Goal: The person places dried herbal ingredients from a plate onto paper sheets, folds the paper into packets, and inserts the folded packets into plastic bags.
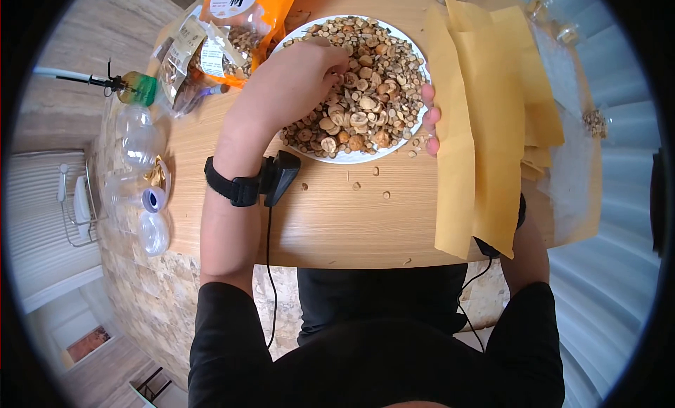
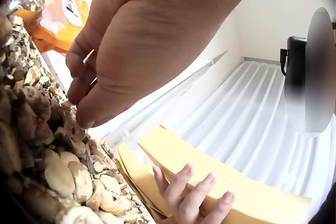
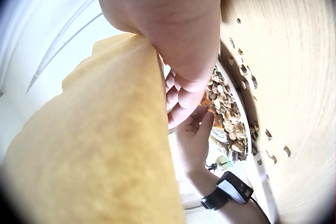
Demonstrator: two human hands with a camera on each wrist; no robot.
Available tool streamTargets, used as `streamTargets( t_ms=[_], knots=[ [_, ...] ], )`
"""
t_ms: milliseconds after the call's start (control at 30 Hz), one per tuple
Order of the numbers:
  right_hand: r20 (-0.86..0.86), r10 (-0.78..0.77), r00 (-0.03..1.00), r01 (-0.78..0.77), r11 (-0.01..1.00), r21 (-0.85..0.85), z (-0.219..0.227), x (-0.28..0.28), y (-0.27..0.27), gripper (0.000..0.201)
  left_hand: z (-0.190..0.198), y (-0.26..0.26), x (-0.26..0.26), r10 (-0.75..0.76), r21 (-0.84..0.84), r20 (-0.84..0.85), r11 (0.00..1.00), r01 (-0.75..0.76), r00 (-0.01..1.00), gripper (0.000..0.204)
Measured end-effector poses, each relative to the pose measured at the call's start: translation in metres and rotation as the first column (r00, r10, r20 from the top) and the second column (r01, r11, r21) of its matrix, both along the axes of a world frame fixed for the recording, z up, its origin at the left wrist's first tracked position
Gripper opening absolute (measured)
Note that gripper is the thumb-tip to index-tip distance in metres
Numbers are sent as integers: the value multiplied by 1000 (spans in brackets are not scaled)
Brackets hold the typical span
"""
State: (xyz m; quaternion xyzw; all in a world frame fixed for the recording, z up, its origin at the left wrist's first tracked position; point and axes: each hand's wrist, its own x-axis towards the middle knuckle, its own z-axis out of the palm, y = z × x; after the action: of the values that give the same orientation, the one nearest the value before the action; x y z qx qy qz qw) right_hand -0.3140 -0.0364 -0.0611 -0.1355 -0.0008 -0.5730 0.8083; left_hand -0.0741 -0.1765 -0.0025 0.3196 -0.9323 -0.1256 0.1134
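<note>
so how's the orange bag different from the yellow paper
The orange bag is printed and has a clear part showing dried pieces; the yellow paper looks plain and opaque. The orange bag sits untouched at the left of the plate, while the yellow paper is at its right, held by the right hand's fingers. Both are beside the plate.

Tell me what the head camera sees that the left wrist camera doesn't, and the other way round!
Only the head view shows clear plastic jars, a black strap and the bare wooden tabletop.

Only the left wrist view shows a black device beside a blurred head.

Both show left hand, right hand, dried pieces, orange bag, yellow paper and pale, ribbed curtain.
</note>
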Motion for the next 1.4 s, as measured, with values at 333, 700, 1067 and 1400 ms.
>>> streamTargets(
  t_ms=[333, 700, 1067, 1400],
  knots=[
    [80, 116, 990, -123, 989, 83, -2, 0, -2, 65, -7, 11, -6, -154, 155, -9, 976, 153, 988, 20],
    [-204, 3, 979, 25, 991, 134, 18, 7, 11, 74, -12, 8, -12, -188, 107, -10, 976, 188, 982, 11],
    [-206, -20, 978, 51, 988, 145, 17, 20, 11, 62, 9, 10, -16, -99, 80, -156, 990, 113, 983, 12],
    [-771, -474, 426, 153, 877, -455, 3, 26, 19, 45, 48, 71, -33, -258, -87, -380, 966, 244, 888, 12]
  ],
)
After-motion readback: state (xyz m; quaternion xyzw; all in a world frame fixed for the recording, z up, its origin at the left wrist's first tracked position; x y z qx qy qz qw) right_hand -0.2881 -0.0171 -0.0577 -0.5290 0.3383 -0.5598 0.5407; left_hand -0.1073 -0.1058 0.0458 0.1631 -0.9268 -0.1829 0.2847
